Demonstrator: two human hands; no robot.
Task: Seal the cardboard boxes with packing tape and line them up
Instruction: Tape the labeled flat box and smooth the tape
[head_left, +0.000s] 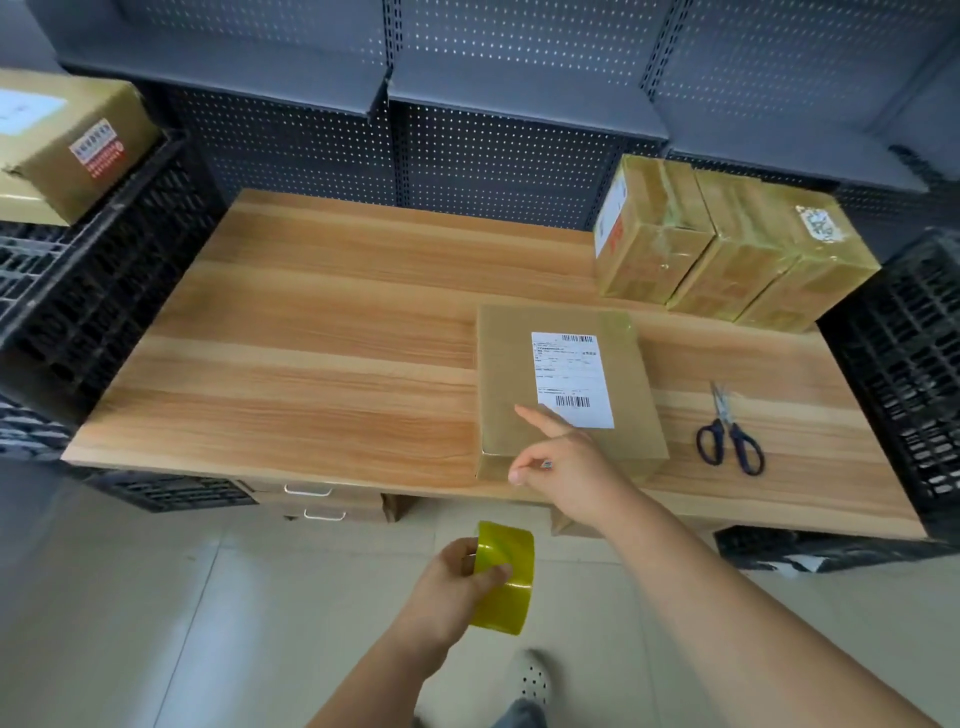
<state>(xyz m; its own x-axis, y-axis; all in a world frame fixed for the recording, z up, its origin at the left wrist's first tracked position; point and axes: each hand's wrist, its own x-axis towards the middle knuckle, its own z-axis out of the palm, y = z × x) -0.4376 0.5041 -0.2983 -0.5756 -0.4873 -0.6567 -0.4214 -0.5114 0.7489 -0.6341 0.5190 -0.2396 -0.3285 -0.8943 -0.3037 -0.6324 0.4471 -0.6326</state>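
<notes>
While the wooden table (311, 338) carries a row of three taped boxes (737, 249) at its back right, sealing seems about to begin on the next one. The labelled box (509, 364) lies flat near the front edge, just ahead of that row. The right hand (566, 462) hangs loose over its near corner, forefinger touching the top, gripping nothing visible. The left hand (447, 587) grasps the yellow tape roll (506, 577) below the table edge. Next, probably, the roll must come up and its free end be found; scissors (730, 434) wait beside the box.
</notes>
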